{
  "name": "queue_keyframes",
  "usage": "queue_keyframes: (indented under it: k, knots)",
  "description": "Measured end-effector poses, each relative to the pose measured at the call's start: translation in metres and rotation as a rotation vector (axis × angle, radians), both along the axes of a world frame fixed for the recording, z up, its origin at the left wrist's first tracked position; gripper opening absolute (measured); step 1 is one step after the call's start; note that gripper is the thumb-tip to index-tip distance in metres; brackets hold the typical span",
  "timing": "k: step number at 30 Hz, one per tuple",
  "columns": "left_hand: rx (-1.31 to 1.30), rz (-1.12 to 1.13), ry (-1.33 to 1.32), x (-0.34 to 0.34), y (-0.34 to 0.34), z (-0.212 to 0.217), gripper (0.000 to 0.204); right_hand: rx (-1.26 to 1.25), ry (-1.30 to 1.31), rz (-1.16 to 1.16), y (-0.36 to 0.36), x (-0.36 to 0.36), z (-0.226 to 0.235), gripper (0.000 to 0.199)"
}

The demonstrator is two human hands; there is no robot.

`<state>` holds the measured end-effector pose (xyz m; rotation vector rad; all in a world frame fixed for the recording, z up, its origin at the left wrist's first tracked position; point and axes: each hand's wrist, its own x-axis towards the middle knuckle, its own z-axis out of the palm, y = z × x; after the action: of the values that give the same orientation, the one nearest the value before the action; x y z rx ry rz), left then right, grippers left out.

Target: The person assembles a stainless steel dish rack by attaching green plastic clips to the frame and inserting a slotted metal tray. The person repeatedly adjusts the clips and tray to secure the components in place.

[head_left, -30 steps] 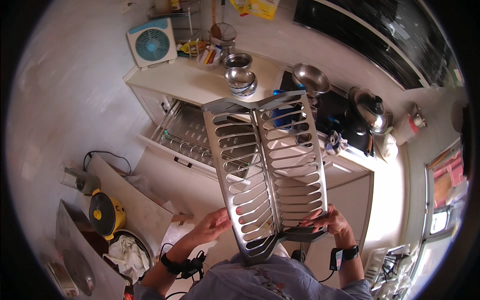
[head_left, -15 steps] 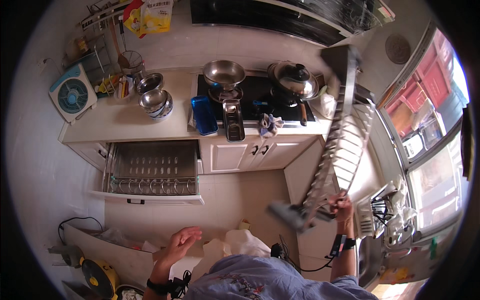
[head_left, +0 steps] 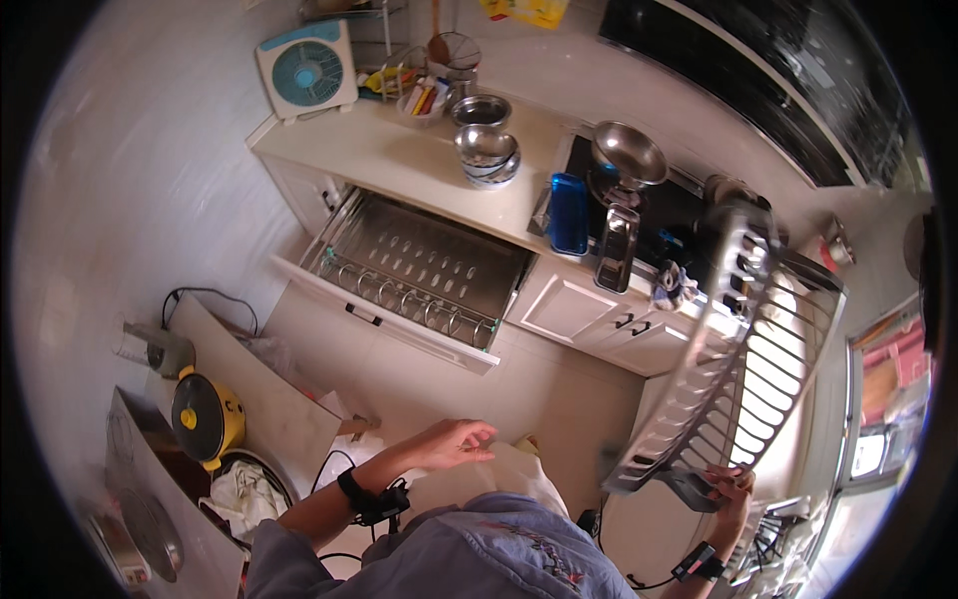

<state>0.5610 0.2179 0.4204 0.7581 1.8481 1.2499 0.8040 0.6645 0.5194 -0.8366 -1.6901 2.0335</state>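
My right hand (head_left: 731,489) is wrapped around the near end of a grey slatted dish rack (head_left: 667,439), held up in the air and tilted. The rack's far end reaches up in front of the stove and hides part of it and a pot there. In front of my body, my left hand (head_left: 459,441) hangs free with fingers loosely extended and nothing in it. Left of centre, a pulled-out drawer (head_left: 399,332) shows a perforated metal bottom and a row of wire loops along its front.
On the counter (head_left: 389,140) stand stacked bowls (head_left: 489,160) and a fan (head_left: 307,78). A blue tray (head_left: 570,215), a metal tray (head_left: 618,245), a steel pan (head_left: 631,155) and a cloth (head_left: 676,290) lie around the stove. A yellow cooker (head_left: 232,414) sits at the lower left.
My view has turned to the right and the scene is tilted. The rack has swung in my right hand, now showing its slats more broadly. My left hand stays empty.
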Motion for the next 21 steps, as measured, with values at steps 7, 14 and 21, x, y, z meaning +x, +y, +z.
queue_keyframes:
  k: [7,14,21]
  knots:
    - [0.448,0.164,-0.594,0.007,-0.018,0.003,0.068,-0.004,-0.312,0.501,-0.075,-0.145,0.025,0.016]
    - [0.833,0.417,-0.901,0.020,-0.062,0.002,0.053,-0.151,-0.379,1.029,-0.135,-0.251,-0.011,0.015]
    - [0.978,0.672,-1.055,0.014,-0.088,-0.007,0.050,-0.316,-0.511,1.278,-0.204,-0.325,-0.038,0.023]
